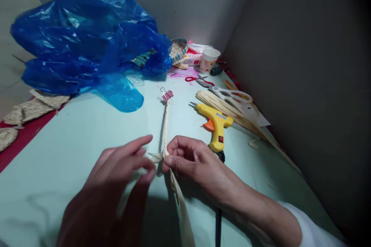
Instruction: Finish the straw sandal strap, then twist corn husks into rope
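A thin, pale braid of flat straw-like strips (165,127) runs down the table from a pink binder clip (167,95) at its far end. My right hand (191,156) pinches the near end of the braid between thumb and fingers. Loose strips (181,204) hang from that pinch toward me, and a short one sticks out to the left. Just left of the braid is my left hand (118,177), slightly blurred, its index finger stretched out and its fingers apart. I see nothing held in it.
A yellow glue gun (216,123) lies right of the braid, beside a bundle of straw strips (220,104) and white-handled scissors (233,94). Farther back are a paper cup (209,60), red-handled scissors (191,79) and a woven basket (179,49). A blue plastic bag (87,38) covers the back left.
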A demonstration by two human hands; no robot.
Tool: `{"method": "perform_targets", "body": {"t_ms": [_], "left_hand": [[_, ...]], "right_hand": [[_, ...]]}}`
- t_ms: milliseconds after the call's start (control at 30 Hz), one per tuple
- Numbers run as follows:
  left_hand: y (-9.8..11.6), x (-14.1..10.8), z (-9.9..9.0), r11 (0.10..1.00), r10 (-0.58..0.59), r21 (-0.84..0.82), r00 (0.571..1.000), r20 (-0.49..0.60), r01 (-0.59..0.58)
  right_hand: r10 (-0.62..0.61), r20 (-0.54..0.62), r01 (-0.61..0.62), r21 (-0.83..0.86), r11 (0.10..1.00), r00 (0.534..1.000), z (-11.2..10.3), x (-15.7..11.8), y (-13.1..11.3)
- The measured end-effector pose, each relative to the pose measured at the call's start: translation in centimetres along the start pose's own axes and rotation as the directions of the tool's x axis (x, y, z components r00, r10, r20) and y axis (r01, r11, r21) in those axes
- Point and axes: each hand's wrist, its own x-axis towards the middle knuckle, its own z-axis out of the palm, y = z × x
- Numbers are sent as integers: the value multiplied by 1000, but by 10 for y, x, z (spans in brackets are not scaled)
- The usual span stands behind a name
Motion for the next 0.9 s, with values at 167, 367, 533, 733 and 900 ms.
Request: {"method": "perform_targets", "body": {"t_ms": [167, 367, 533, 733, 900], "left_hand": [[-4, 33, 10, 905, -219, -276, 911, 349, 323], [-8, 41, 11, 703, -264, -449, 788, 556, 552], [2, 40, 9, 601, -322, -534, 792, 519, 594], [-5, 39, 17, 652, -322, -465, 774, 545, 598], [-6, 35, 23, 691, -367, -402, 770, 522, 601]], "right_hand": [[-18, 86, 11, 91, 996, 996, -9, 1, 0], [-20, 59, 29, -153, 988, 998, -12, -3, -7], [-151, -33, 99, -619, 779, 988, -12, -7, -9], [-255, -45, 68, -906, 418, 966, -5, -13, -7], [-320, 3, 56, -986, 156, 947, 4, -15, -3]]}}
